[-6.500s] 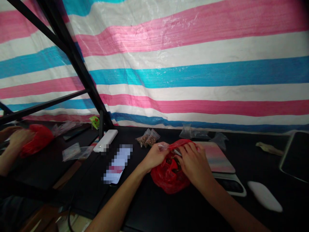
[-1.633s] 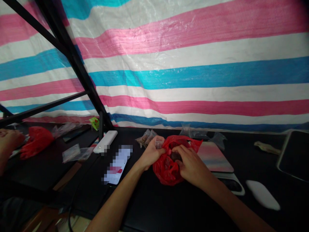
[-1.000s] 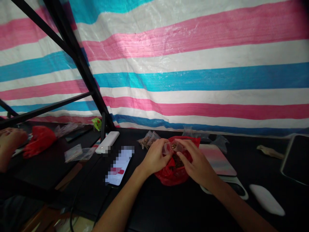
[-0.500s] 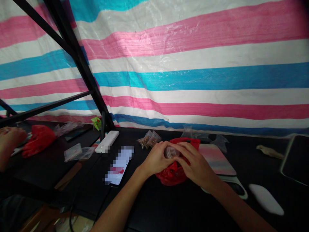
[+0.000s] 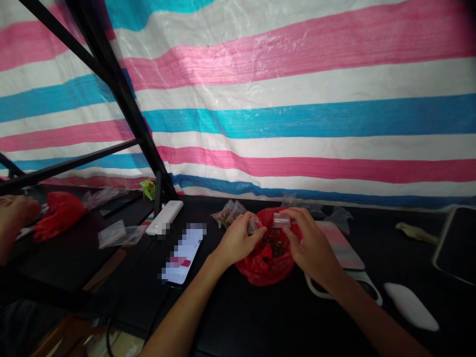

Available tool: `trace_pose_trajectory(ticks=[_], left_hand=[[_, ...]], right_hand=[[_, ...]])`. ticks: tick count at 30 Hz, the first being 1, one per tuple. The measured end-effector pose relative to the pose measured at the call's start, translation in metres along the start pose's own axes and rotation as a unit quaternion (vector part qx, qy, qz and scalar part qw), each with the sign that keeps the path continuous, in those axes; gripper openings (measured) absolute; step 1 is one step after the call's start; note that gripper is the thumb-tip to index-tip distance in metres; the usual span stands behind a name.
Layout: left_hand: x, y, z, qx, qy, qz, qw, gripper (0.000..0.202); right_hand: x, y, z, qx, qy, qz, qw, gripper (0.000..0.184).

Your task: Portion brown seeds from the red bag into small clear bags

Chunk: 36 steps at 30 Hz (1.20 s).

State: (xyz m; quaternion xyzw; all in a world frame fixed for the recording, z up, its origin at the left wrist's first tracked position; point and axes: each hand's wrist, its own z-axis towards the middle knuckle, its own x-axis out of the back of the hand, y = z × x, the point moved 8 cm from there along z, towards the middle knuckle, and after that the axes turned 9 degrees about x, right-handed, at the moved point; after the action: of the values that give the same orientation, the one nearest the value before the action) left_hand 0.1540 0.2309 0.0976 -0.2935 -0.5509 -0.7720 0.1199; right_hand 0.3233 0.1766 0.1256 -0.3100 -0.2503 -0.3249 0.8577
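Striped sheet (image 5: 297, 116): pink, white and blue plastic hung as a wall behind the desk, creased and shiny in places.
Black desk (image 5: 230, 317): flat and smooth-looking; a metal frame (image 5: 122, 94) rises at the left, another person's hand (image 5: 17, 213) beyond it.
Red bag (image 5: 260, 270): on the desk between the two hands, mouth up, brown bits (image 5: 277, 246) showing inside. Probably light, limp and slippery — best taken by its bunched rim, as the sides would give.
Left hand (image 5: 240, 240): thumb and fingers closed on a clear plastic piece (image 5: 255, 225) by the bag's left edge.
Right hand (image 5: 312, 243): pinching a second clear piece (image 5: 281, 219) over the bag; the hands are apart.
Clear pieces: cup or pouch, cannot tell; likely thin and easily dented — a soft pinch at the sides should do.
Small filled bags (image 5: 228, 214): just behind the left hand.
Phone (image 5: 184, 255): left of the left hand.
Pink-topped plate (image 5: 344, 248): beside the right hand.
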Motion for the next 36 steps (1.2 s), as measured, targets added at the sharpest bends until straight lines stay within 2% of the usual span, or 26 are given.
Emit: trace_pose_trajectory(ticks=[3,7,13,17,21,26,31,36], left_hand=[[0.008,-0.007,0.002,0.027,0.021,-0.006,0.999,0.020],[0.011,-0.017,0.003,0.059,0.014,0.019,0.998,0.021],[0.000,-0.028,0.000,0.089,-0.022,0.032,0.995,0.036],[-0.012,-0.033,-0.001,0.109,-0.048,0.001,0.993,0.030],[-0.020,-0.031,0.002,0.114,-0.062,-0.128,0.983,0.019],[-0.025,-0.032,0.005,0.164,-0.067,-0.290,0.940,0.018],[-0.025,-0.035,0.006,0.174,-0.055,-0.332,0.925,0.016],[-0.025,-0.038,0.008,0.166,-0.047,-0.319,0.932,0.016]], right_hand=[[-0.006,0.005,0.001,0.007,-0.075,-0.023,0.997,0.031],[-0.020,0.004,-0.004,0.024,-0.153,-0.070,0.986,0.034],[-0.031,0.003,-0.012,0.014,-0.191,-0.136,0.972,0.032],[-0.035,0.004,-0.014,0.012,-0.213,-0.148,0.966,0.033],[-0.036,0.002,-0.013,0.005,-0.213,-0.134,0.968,0.029],[-0.039,0.004,-0.016,-0.023,-0.207,-0.115,0.971,0.024],[-0.039,0.006,-0.017,-0.038,-0.182,-0.102,0.977,0.026],[-0.038,0.010,-0.016,-0.068,-0.159,-0.066,0.983,0.027]])
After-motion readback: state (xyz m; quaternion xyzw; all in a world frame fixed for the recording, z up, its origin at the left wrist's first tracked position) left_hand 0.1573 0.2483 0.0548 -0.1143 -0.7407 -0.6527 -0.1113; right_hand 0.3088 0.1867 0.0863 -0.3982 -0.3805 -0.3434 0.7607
